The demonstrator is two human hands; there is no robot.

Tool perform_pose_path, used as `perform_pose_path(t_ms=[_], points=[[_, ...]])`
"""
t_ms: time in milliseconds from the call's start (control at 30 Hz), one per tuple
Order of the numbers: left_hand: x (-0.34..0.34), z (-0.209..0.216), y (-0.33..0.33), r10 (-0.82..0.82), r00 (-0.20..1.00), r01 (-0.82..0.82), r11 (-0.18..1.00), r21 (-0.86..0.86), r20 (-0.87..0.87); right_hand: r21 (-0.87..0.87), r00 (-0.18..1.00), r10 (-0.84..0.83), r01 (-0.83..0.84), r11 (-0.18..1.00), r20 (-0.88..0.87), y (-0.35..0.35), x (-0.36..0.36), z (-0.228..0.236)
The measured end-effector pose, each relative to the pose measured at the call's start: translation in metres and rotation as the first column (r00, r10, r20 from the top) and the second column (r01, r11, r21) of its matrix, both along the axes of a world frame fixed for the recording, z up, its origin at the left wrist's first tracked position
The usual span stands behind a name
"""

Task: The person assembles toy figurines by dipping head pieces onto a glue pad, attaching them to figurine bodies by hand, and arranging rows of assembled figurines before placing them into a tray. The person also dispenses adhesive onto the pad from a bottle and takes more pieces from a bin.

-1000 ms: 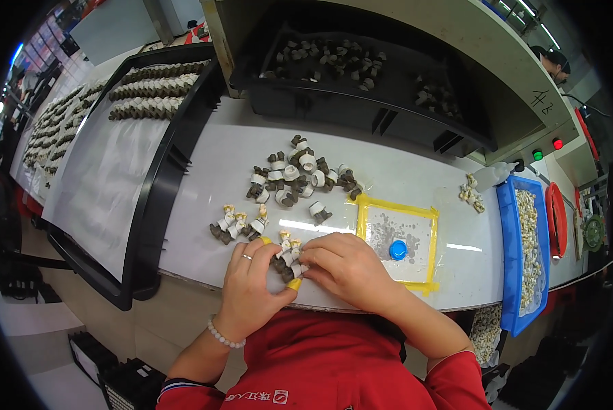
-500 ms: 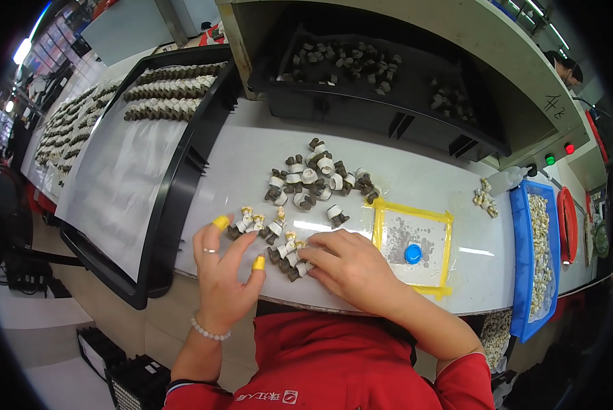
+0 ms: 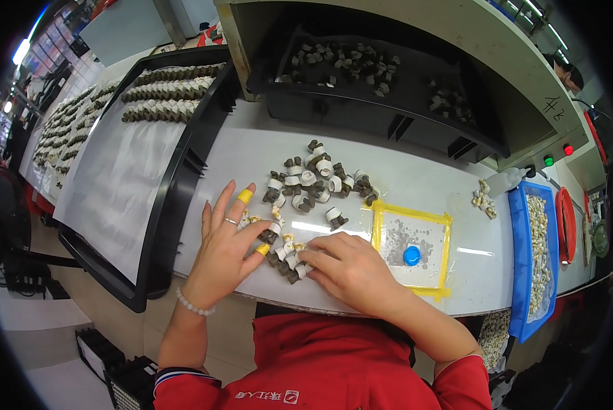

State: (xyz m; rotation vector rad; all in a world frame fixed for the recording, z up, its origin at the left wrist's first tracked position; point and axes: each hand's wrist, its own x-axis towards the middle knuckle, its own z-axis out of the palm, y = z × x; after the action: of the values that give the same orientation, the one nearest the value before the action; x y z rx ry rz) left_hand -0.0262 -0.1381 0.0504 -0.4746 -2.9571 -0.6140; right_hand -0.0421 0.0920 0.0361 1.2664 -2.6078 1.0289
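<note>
Small figurines [image 3: 289, 260] with dark brown legs, white bodies and yellowish-white tops stand bunched in a short row near the table's front edge. My right hand [image 3: 357, 270] lies at the row's right side, fingers bent and pressed round its end pieces; the fingertips are partly hidden. My left hand [image 3: 228, 249] is spread, yellow covers on the thumb and one finger. Its index fingertip is at another figurine [image 3: 271, 234], whose lower part shows beside it; more pieces are partly hidden behind the fingers. Beyond lies a loose pile of brown-and-white leg pieces [image 3: 308, 179].
A yellow-taped square [image 3: 448, 256] with a blue cap [image 3: 412, 255] lies to the right. Farther right are a blue tray [image 3: 519, 273] of small pale pieces and a white bottle [image 3: 506, 181]. At left stands a black tray [image 3: 159, 239]; another black bin [image 3: 361, 113] sits under the shelf.
My left hand has moved forward and turned, its fingers spreading over the left-hand figurines, with the index fingertip now at one. My right hand stays at the row, almost unmoved.
</note>
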Motion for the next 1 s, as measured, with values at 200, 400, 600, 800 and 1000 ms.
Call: perform_pose_path(t_ms=[200,400,600,800,1000], points=[[0.004,0.005,-0.009,-0.004,0.993,0.001,1.000,0.028,0.118,0.004,1.000,0.003,-0.003,1.000,-0.010,0.000,-0.001,-0.001],[0.005,0.000,-0.013,-0.054,0.989,0.049,0.998,0.044,0.135,-0.002,1.000,-0.004,0.004,1.000,-0.019,-0.002,-0.001,0.000],[0.004,-0.001,-0.012,-0.060,0.988,0.057,0.998,0.023,0.141,0.012,0.999,0.008,-0.008,1.000,-0.049,-0.002,-0.002,-0.002],[0.005,0.003,-0.009,-0.076,0.987,0.077,0.997,0.003,0.142,0.013,0.999,0.010,-0.010,1.000,-0.048,-0.003,-0.004,-0.001],[0.008,0.002,-0.005,-0.029,0.995,0.030,1.000,-0.007,0.100,0.020,0.999,0.011,-0.010,1.000,-0.039,-0.003,-0.004,0.000]])
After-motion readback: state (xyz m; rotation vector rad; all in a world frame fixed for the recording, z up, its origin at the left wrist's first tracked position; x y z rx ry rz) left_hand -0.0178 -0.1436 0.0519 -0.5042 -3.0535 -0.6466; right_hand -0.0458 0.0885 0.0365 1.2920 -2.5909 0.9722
